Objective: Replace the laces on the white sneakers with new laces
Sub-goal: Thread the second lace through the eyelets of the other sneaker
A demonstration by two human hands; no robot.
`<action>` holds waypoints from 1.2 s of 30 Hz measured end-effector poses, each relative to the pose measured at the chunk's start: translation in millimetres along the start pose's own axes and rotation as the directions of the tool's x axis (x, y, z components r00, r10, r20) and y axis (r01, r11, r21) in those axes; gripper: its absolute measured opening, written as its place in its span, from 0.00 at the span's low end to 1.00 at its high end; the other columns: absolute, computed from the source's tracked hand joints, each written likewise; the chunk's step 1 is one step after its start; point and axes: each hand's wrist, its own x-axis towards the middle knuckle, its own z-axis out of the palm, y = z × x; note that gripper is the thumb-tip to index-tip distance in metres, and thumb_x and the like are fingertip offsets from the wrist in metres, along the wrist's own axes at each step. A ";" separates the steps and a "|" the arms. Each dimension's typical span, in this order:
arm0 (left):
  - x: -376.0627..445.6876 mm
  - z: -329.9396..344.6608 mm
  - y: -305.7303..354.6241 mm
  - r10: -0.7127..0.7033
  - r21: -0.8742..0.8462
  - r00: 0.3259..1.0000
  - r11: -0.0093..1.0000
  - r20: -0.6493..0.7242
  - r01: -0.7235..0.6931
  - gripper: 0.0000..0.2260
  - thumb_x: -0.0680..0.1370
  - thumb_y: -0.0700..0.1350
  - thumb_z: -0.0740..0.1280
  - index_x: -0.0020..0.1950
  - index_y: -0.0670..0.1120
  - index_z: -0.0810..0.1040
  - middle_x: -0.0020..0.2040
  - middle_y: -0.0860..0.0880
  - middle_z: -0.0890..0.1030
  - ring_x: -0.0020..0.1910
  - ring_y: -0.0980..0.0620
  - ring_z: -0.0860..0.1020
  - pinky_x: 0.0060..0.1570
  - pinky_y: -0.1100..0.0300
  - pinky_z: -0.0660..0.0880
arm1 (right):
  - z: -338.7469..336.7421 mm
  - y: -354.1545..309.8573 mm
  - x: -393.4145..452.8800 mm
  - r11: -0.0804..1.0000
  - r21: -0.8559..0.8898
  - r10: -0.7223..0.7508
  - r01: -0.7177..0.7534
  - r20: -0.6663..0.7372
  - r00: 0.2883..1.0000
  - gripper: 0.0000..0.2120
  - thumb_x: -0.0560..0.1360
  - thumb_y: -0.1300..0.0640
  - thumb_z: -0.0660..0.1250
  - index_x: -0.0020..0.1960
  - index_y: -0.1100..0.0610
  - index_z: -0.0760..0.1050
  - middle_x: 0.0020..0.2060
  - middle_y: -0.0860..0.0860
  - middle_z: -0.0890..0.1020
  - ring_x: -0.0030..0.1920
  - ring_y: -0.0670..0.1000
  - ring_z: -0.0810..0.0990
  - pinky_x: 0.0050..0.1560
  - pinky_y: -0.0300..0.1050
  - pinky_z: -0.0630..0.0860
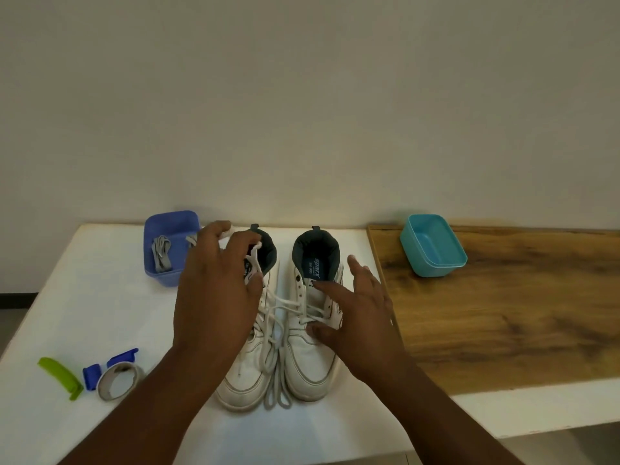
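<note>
Two white sneakers stand side by side on the white table (100, 307), toes toward me. My left hand (214, 290) covers the left sneaker (245, 374) and pinches its white lace (255, 253) near the collar. My right hand (359, 313) rests with spread fingers on the right sneaker (312, 357), over its lacing. Loose lace loops (276, 391) hang between the toes. Grey new laces (161, 251) lie in a blue-purple tub (167, 226) at the back left.
A teal tub (432, 245) stands on the wooden board (503, 313) at the right. Near the front left lie a green clip (60, 375), a blue clip (92, 375) and a roll of grey tape (119, 380). A wall runs behind the table.
</note>
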 end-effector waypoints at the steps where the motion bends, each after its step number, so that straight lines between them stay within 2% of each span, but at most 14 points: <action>1: -0.1 -1.3 2.1 0.017 -0.014 1.000 1.000 -0.009 -0.017 0.19 0.74 0.42 0.74 0.63 0.55 0.75 0.69 0.51 0.68 0.63 0.48 0.73 0.49 0.52 0.79 | -0.1 -2.9 -1.0 0.998 0.032 -0.060 0.063 -0.089 0.994 0.24 0.72 0.39 0.75 0.66 0.36 0.74 0.79 0.46 0.59 0.79 0.52 0.55 0.76 0.54 0.59; 3: 0.0 -1.4 3.2 0.019 -0.057 1.000 0.998 -0.010 -0.019 0.16 0.76 0.41 0.72 0.61 0.55 0.77 0.68 0.53 0.69 0.60 0.50 0.75 0.46 0.55 0.79 | -0.9 -15.4 -4.1 0.982 0.065 -0.160 0.176 -0.200 0.967 0.14 0.74 0.36 0.71 0.56 0.40 0.79 0.62 0.42 0.73 0.63 0.45 0.70 0.61 0.44 0.73; 6: 0.6 1.2 -1.0 -0.010 -0.192 1.000 0.981 -0.024 0.006 0.13 0.78 0.39 0.68 0.58 0.56 0.77 0.62 0.57 0.71 0.51 0.54 0.79 0.43 0.56 0.80 | 8.7 -41.2 -13.3 0.983 0.001 -0.186 0.186 0.017 0.982 0.24 0.74 0.27 0.60 0.50 0.45 0.81 0.43 0.41 0.77 0.44 0.41 0.74 0.47 0.43 0.76; 8: 2.2 2.5 -2.8 -0.007 -0.257 0.999 0.966 -0.051 -0.006 0.12 0.79 0.39 0.66 0.56 0.55 0.78 0.58 0.58 0.71 0.47 0.56 0.79 0.42 0.56 0.80 | 22.3 -49.2 -19.1 0.974 -0.135 -0.161 0.182 0.153 0.975 0.26 0.74 0.27 0.61 0.47 0.48 0.80 0.40 0.45 0.78 0.42 0.46 0.76 0.46 0.47 0.77; 11: 5.2 4.6 -0.8 0.034 -0.339 0.997 0.939 -0.068 -0.055 0.11 0.80 0.38 0.65 0.54 0.53 0.80 0.55 0.58 0.74 0.47 0.58 0.78 0.45 0.57 0.80 | 32.1 -48.4 -25.1 0.962 -0.159 -0.187 0.223 0.214 0.959 0.16 0.80 0.40 0.62 0.50 0.51 0.81 0.44 0.50 0.80 0.47 0.52 0.79 0.50 0.49 0.77; 15: 1.1 5.5 7.9 0.236 -0.503 0.966 0.851 0.108 -0.151 0.10 0.83 0.46 0.60 0.59 0.53 0.80 0.57 0.59 0.79 0.56 0.61 0.78 0.54 0.60 0.77 | 10.9 -45.0 -19.4 0.922 0.379 -0.148 0.083 0.146 0.978 0.09 0.75 0.51 0.65 0.45 0.55 0.79 0.40 0.51 0.81 0.39 0.49 0.77 0.43 0.49 0.76; 18: -7.8 6.4 15.2 0.288 -0.682 0.858 0.725 0.425 0.095 0.20 0.80 0.66 0.54 0.63 0.61 0.77 0.54 0.59 0.83 0.55 0.58 0.81 0.55 0.55 0.79 | -15.1 -40.3 -7.7 0.556 0.777 0.036 -0.296 0.333 0.942 0.09 0.80 0.52 0.63 0.49 0.57 0.79 0.38 0.52 0.82 0.31 0.48 0.73 0.34 0.44 0.70; 20: -6.8 9.7 14.1 0.310 -0.638 0.841 0.768 0.444 0.053 0.21 0.77 0.71 0.54 0.57 0.63 0.78 0.46 0.56 0.83 0.47 0.55 0.82 0.48 0.52 0.80 | -31.9 -30.7 -6.2 0.484 0.819 -0.017 -0.309 0.362 0.932 0.09 0.83 0.54 0.63 0.54 0.60 0.76 0.34 0.53 0.80 0.28 0.47 0.69 0.31 0.42 0.65; 23: -3.3 10.1 11.8 0.305 -0.482 0.853 0.873 0.424 -0.072 0.20 0.76 0.71 0.57 0.47 0.59 0.79 0.37 0.52 0.80 0.37 0.53 0.79 0.40 0.46 0.78 | -46.2 -13.9 -6.5 0.532 0.827 -0.044 -0.179 0.238 0.970 0.06 0.81 0.56 0.68 0.55 0.56 0.77 0.29 0.50 0.72 0.29 0.46 0.66 0.30 0.41 0.65; 25: -3.0 11.1 9.2 0.250 -0.398 0.899 0.913 0.359 -0.095 0.18 0.79 0.66 0.57 0.43 0.56 0.77 0.33 0.52 0.78 0.34 0.55 0.77 0.36 0.51 0.76 | -46.2 -0.6 -1.2 0.638 0.765 0.014 -0.090 0.105 0.994 0.06 0.78 0.55 0.71 0.55 0.51 0.78 0.28 0.48 0.72 0.29 0.45 0.68 0.30 0.40 0.68; 27: -2.5 11.3 3.4 0.115 -0.306 0.967 0.951 0.226 -0.041 0.16 0.82 0.60 0.57 0.40 0.54 0.74 0.29 0.51 0.75 0.30 0.54 0.75 0.32 0.53 0.74 | -42.5 14.1 3.1 0.889 0.457 -0.003 0.013 -0.022 1.000 0.05 0.77 0.51 0.73 0.52 0.45 0.78 0.30 0.48 0.76 0.29 0.44 0.72 0.31 0.38 0.72; 29: 0.2 11.4 -2.2 -0.080 -0.322 0.984 0.938 0.158 0.128 0.17 0.83 0.56 0.57 0.39 0.51 0.73 0.28 0.49 0.74 0.28 0.52 0.74 0.33 0.48 0.75 | -37.9 27.4 2.9 0.986 0.166 0.009 0.010 -0.115 0.993 0.01 0.78 0.48 0.70 0.49 0.43 0.78 0.34 0.45 0.79 0.34 0.44 0.77 0.35 0.41 0.78; 33: -0.2 11.7 0.5 -0.241 -0.324 0.946 0.896 0.218 0.303 0.23 0.84 0.57 0.56 0.31 0.48 0.68 0.24 0.50 0.69 0.26 0.51 0.70 0.31 0.53 0.70 | -40.4 46.2 6.0 0.941 0.334 0.218 -0.048 -0.494 0.842 0.03 0.81 0.53 0.68 0.49 0.47 0.80 0.40 0.44 0.82 0.41 0.44 0.80 0.46 0.48 0.82; 36: -2.8 15.1 -3.2 -0.144 -0.134 0.966 0.975 0.216 0.175 0.21 0.81 0.58 0.61 0.32 0.48 0.71 0.27 0.50 0.73 0.28 0.51 0.74 0.32 0.54 0.72 | -49.4 41.2 10.7 0.658 0.742 0.472 0.131 -0.542 0.696 0.01 0.80 0.53 0.70 0.50 0.50 0.80 0.41 0.49 0.84 0.43 0.50 0.84 0.51 0.59 0.84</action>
